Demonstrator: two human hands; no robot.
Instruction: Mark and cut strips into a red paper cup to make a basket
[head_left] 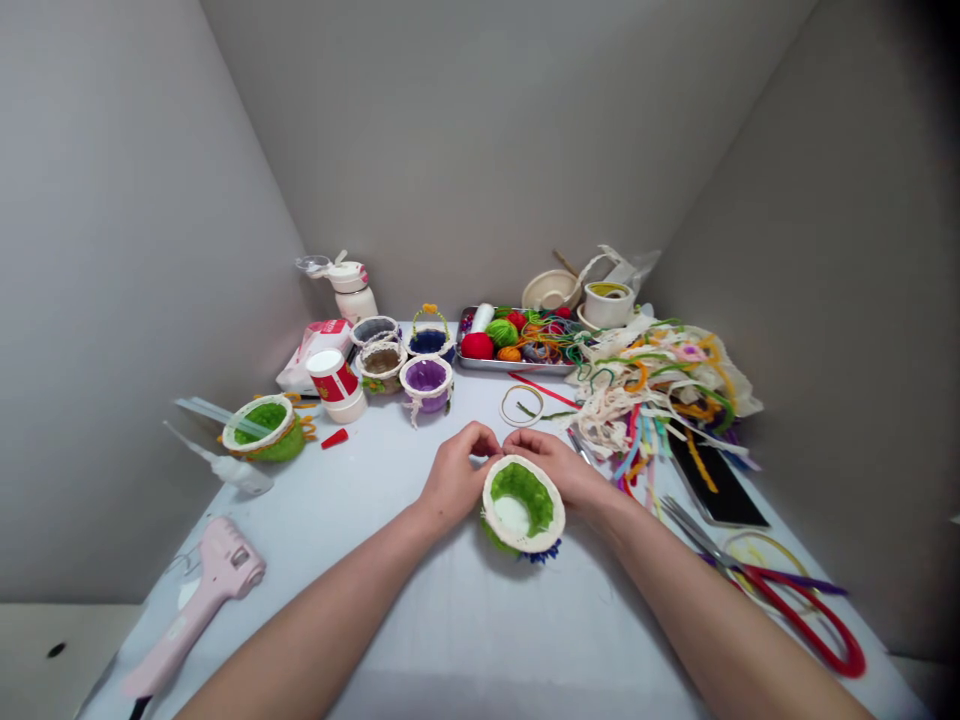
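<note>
A small green basket (pixel 535 492) with a cream rim is tilted, its opening facing me, in the middle of the table. Blue trim shows under its near edge. My left hand (pixel 459 474) is closed at its far left side, thumb and forefinger bent together. My right hand (pixel 553 463) curls round the far right side, and its fingertips meet those of the left behind the rim. The basket hides part of the fingers, so anything tiny pinched between them cannot be made out.
Left: a pink glue gun (pixel 206 605), a squeeze bottle (pixel 238 474), another green basket (pixel 279 446). Behind: several small baskets (pixel 427 390) and a metal tray (pixel 487 364) of yarn balls. Right: a yarn heap (pixel 622 390), a black phone (pixel 724 490), red-handled scissors (pixel 799 610).
</note>
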